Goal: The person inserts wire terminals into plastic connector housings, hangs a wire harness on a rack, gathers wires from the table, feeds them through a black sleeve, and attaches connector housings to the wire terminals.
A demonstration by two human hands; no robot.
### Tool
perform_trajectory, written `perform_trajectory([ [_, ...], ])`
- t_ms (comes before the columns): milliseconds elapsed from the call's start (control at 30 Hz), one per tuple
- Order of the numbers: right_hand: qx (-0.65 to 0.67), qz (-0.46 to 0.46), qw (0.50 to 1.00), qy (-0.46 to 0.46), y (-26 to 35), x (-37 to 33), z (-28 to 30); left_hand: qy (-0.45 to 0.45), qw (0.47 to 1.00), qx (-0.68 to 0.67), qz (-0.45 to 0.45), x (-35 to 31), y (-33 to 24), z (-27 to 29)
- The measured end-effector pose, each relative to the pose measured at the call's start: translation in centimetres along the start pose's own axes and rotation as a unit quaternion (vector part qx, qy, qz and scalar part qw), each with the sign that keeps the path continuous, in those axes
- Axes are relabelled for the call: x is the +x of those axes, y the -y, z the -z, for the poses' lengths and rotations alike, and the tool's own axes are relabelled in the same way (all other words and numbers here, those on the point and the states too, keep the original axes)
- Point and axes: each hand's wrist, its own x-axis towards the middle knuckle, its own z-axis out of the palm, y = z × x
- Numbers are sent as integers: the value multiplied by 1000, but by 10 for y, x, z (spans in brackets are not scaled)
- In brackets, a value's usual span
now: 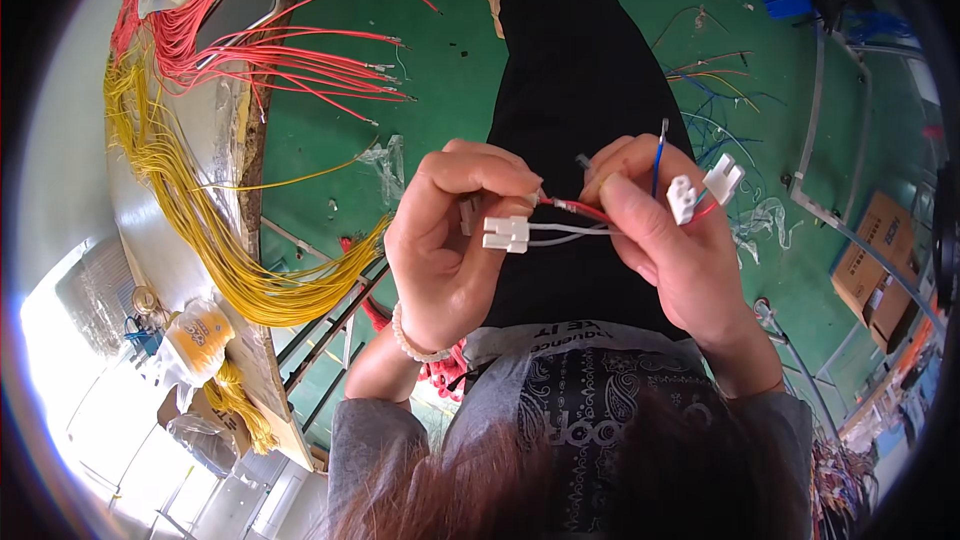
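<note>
My left hand (445, 225), with a beaded bracelet at the wrist, is closed in a pinch. A white plastic connector (506, 234) lies at its thumb, with grey wires (570, 232) running across to my right hand (675, 240). My right thumb and fingers grip a red wire (588, 210); its metal terminal points at my left fingertips, which hide the tip. Beside my right fingers stick out a blue wire (658, 160) with a bare terminal and two more white connectors, a round-holed one (683, 200) and a flat one (724, 178).
At left, a workbench edge (255, 110) carries bundles of red wires (300, 60) and yellow wires (220, 250), their ends hanging over. A bagged orange roll (198, 338) sits there too. Loose wires (715, 90) and plastic scraps lie on the green floor; a cardboard box (875, 265) stands right.
</note>
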Motion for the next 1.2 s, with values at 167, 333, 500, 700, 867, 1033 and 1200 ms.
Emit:
perform_trajectory([
  [167, 54, -2, 999, 1, -2, 2, 4, 21, 1000, -16, -6, 4, 2, 5],
  [333, 55, -82, 992, 80, -1, 3, 5, 40, 999, -23, 22, 6, 2, 11],
  [500, 25, -95, 992, 83, 0, 2, 2, 67, 996, -42, 36, 4, 0, 11],
  [700, 22, -91, 995, 40, 2, 1, -5, 70, 996, -51, 31, 4, 1, 13],
  [867, -61, -6, 998, 11, 0, 0, -5, 73, 996, -55, 11, 3, 0, 13],
  [1033, -91, 33, 995, 0, -4, 0, -9, 41, 999, -26, 16, 1, -4, 9],
  [1200, -119, 94, 988, -32, -8, -1, -9, 48, 998, -36, 24, -1, -6, 7],
])
